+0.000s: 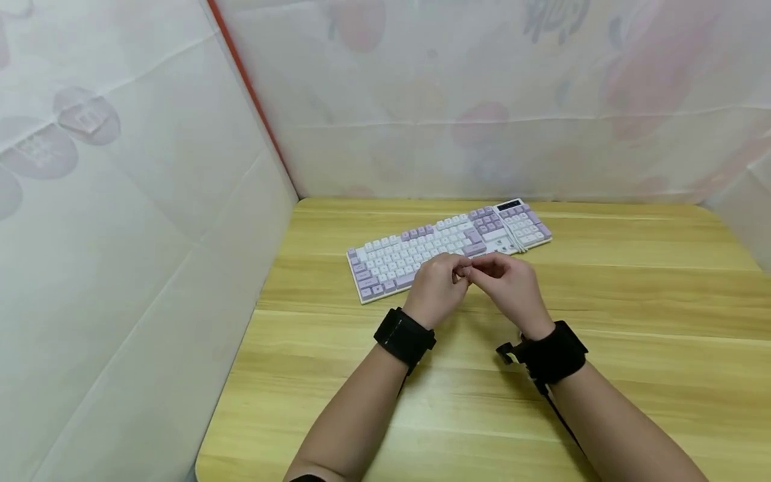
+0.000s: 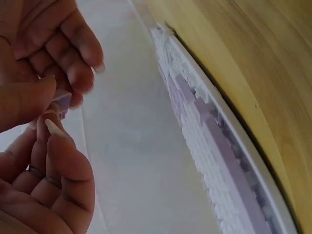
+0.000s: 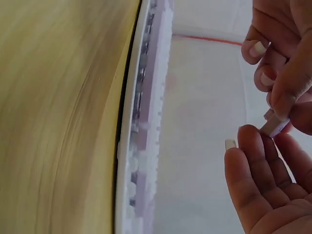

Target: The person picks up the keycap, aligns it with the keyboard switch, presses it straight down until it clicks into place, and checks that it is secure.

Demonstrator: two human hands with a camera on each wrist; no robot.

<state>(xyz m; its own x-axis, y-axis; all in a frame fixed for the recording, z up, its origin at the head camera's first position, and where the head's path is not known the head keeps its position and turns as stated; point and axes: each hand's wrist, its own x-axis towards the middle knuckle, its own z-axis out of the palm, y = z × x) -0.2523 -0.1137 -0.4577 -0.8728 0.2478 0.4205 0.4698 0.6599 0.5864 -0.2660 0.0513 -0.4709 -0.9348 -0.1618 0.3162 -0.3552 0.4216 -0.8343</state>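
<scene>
Keycap [image 3: 274, 126] held between left hand [image 1: 436, 288] and right hand [image 1: 512, 288], keyboard [image 1: 434, 248] lettering unreadably small.

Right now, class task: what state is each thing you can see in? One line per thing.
Keyboard: on the table, at a slant
White cord: lying across the keyboard
Small purple piece: held up between both hands' fingertips, off the table
Left grip: pinching the piece
Right grip: pinching it too
Black wristbands: worn, fastened
</scene>
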